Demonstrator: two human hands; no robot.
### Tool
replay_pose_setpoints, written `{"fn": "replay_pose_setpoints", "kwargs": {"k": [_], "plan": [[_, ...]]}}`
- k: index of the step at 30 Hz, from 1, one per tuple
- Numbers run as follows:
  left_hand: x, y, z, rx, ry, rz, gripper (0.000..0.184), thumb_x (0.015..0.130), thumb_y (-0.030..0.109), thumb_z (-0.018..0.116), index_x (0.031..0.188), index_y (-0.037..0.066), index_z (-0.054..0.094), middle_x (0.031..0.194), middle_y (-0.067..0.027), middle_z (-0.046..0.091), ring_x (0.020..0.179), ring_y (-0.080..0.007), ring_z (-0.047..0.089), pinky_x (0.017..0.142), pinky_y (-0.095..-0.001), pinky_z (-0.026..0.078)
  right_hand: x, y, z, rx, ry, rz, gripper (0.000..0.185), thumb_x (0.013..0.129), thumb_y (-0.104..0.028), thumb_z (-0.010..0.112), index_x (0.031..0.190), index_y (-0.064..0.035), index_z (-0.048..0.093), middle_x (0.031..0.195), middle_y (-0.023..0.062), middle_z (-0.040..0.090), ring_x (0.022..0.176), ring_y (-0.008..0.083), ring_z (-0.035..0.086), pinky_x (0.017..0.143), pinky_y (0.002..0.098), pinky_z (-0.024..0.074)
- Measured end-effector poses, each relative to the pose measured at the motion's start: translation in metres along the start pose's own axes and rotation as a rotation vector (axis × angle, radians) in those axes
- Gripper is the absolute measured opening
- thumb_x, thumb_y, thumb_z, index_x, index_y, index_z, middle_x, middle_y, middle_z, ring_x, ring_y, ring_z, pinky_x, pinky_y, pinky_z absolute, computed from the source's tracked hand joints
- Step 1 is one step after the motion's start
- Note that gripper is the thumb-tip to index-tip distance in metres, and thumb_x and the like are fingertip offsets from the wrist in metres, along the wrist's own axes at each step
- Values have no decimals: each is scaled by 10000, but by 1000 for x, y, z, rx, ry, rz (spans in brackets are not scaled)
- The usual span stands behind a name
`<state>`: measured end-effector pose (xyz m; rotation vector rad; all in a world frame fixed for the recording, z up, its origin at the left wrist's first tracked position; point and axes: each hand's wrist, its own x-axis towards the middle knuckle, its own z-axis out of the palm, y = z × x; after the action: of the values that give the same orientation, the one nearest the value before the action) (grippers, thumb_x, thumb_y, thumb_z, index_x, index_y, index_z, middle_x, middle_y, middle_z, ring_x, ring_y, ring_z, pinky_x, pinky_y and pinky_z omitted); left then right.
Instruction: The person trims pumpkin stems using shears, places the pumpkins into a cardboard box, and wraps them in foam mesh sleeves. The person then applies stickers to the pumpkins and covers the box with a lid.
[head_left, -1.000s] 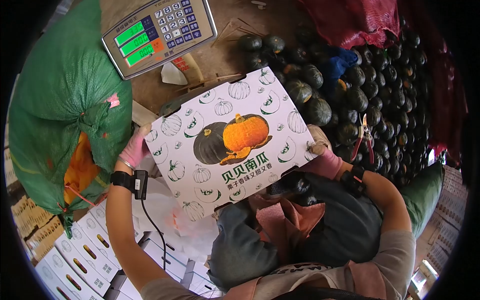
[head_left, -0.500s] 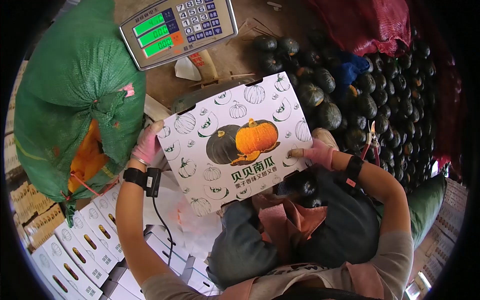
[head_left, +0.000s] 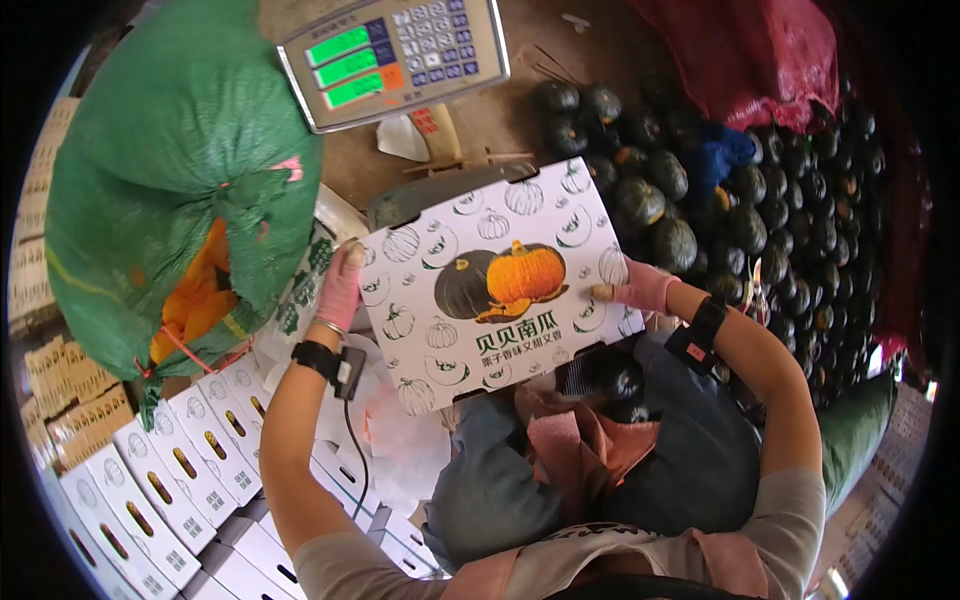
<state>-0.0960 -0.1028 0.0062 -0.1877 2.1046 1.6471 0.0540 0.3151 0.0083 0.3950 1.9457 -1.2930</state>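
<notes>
A white cardboard box [head_left: 405,315] printed with pumpkins and Chinese characters is tilted in front of me, its closed lid facing up. My left hand [head_left: 341,290], in a pink fingerless glove, grips its left edge with the thumb on top. On the opposite edge my right hand [head_left: 640,288], gloved alike, rests its thumb over the lid; the fingers beneath are hidden. Behind the box's far edge shows a dark grey-green surface [head_left: 400,200]. Beyond it stands a scale display [head_left: 395,55] with green lit readouts, too blurred to read.
Many dark green pumpkins [head_left: 672,245] cover the floor at right, beside a red mesh sack [head_left: 750,60] and pruning shears [head_left: 755,290]. A large green sack [head_left: 180,130] with orange contents stands left. Rows of white boxes [head_left: 150,500] lie below it.
The whole view has shifted, so the scene sits further right. The box looks slightly smaller and a little lower, still between both hands. The display's top digits look different.
</notes>
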Motion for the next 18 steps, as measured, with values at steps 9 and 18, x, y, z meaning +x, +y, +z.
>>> {"fn": "replay_pose_setpoints", "kwargs": {"k": [9, 18], "plan": [[-76, -69, 47, 497, 304, 178, 411, 943, 364, 413, 1111, -10, 437, 1117, -287, 498, 1008, -443, 483, 851, -442, 400, 50, 55, 12, 128, 231, -136, 618, 833, -375, 661, 1207, 38, 392, 1087, 133, 596, 1005, 183, 549, 853, 287, 445], [-96, -102, 29, 556, -89, 118, 563, 817, 377, 612, 1236, 78, 383, 1111, -184, 537, 1037, -328, 518, 833, -424, 439, 90, 89, -6, 768, -260, -29, 519, 865, -298, 573, 1313, -80, 431, 1207, 78, 550, 1101, 253, 538, 926, 444, 453]]}}
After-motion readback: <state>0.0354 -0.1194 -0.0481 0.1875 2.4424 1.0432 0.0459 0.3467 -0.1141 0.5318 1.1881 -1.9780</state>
